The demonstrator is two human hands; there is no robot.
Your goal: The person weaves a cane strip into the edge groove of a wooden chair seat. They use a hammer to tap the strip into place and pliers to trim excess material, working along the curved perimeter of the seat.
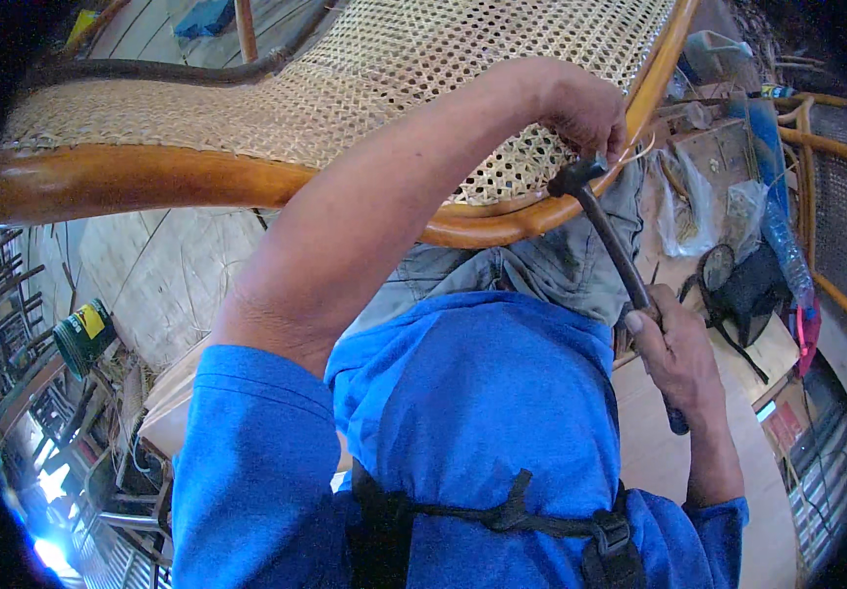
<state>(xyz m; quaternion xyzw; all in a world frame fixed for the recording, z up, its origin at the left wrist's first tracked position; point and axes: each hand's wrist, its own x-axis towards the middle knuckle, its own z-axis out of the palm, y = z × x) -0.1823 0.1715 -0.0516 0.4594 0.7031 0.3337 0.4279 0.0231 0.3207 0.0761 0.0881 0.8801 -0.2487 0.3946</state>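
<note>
Across my lap lies a piece of furniture with a woven cane panel (384, 69) and a curved, varnished wooden frame (148, 182). My right hand (677, 344) is wrapped round the dark handle of a hammer (615, 240). The hammer's head is up at the frame's edge, just below my left hand (588, 110). That hand reaches over the cane, its fingers bent down and pinched together at the inner side of the frame. Whatever is between those fingertips is hidden. A thin pale strip (644, 147) curls out beside the frame there.
At the right are clear plastic bags (686, 206), a black strapped item (747, 285) and a clear plastic bottle (787, 255). More curved wooden frame pieces (826, 147) stand beyond. A dark green can (84, 339) with a yellow label is at the left, near stacked rods (16, 294).
</note>
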